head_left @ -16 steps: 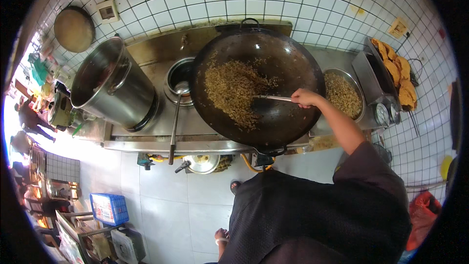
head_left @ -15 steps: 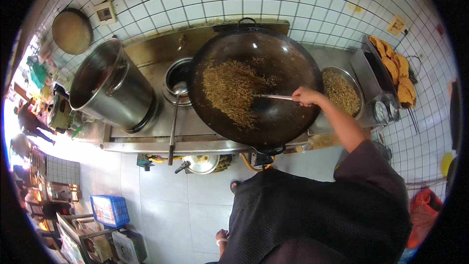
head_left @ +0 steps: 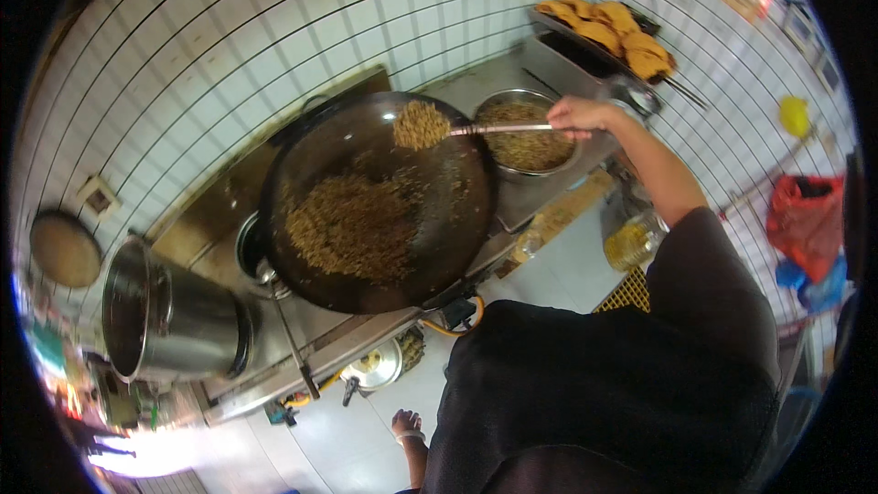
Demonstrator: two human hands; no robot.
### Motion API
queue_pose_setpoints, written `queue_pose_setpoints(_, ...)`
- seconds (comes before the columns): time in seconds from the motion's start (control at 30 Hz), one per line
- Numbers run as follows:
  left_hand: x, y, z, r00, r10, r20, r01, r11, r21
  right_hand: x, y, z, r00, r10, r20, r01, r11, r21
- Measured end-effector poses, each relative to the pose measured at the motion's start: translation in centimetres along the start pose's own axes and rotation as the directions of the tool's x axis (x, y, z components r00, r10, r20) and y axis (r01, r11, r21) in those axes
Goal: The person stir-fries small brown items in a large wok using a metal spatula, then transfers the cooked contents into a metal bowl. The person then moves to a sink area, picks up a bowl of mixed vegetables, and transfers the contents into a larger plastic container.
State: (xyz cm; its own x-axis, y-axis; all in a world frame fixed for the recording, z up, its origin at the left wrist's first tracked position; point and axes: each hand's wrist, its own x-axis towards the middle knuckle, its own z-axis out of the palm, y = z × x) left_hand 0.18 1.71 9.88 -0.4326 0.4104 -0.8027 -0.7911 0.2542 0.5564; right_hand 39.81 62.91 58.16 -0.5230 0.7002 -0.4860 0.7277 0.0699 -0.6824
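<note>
My right hand point(head_left: 578, 117) is closed around the handle of a long metal scoop point(head_left: 498, 128). Chopped brown-green food point(head_left: 421, 125) is heaped on its head, hiding the head's shape, above the right rim area of a big dark wok point(head_left: 448, 210). More of the same food point(head_left: 352, 229) lies spread in the wok's bottom and left part. Under the scoop's handle stands a round metal basin point(head_left: 560, 165) holding similar chopped food. My left hand point(head_left: 407, 423) hangs low beside my body, fingers loosely apart, with nothing seen in it.
A tall steel pot point(head_left: 187, 320) stands left of the wok, near a ladle point(head_left: 293, 343) resting across a round well. Behind the basin, orange cloth-like pieces point(head_left: 631, 32) lie on a metal container point(head_left: 562, 57). A jar point(head_left: 636, 240) is at right, below the counter.
My right hand has lifted the scoop from the food in the wok, loaded, and brought it toward the basin. The view has turned to the right. My left hand's fingers show more plainly.
</note>
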Motion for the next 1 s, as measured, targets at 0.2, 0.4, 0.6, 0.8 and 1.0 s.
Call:
queue_pose_setpoints(0.2,1.2,3.3,4.7,0.976,-0.124,-0.179,0.144,0.984,0.104,-9.1,1.9,-4.1,0.928,0.097,-0.36,-0.132,0.989,-0.073)
queue_pose_setpoints(0.4,8.1,-3.5,-0.9,0.867,-0.282,0.411,0.327,0.944,-0.043,-10.8,4.4,0.1,0.684,-0.174,-0.708,-0.496,0.6,-0.627)
queue_pose_setpoints(0.6,6.6,-6.4,-3.1,0.896,-0.337,0.29,0.428,0.83,-0.357,-8.4,0.7,-1.3,0.669,-0.368,-0.646,-0.484,0.444,-0.754)
queue_pose_setpoints(0.8,0.5,-3.7,0.9,0.956,-0.173,-0.237,0.173,0.985,-0.021,-0.3,-8.2,-0.2,0.99,0.138,-0.002,-0.12,0.852,-0.509)
queue_pose_setpoints(1.0,-7.6,-3.2,3.2,0.959,-0.077,-0.274,0.036,0.987,-0.154,9.1,-12.9,4.5,0.752,0.499,0.431,-0.042,0.688,-0.724)
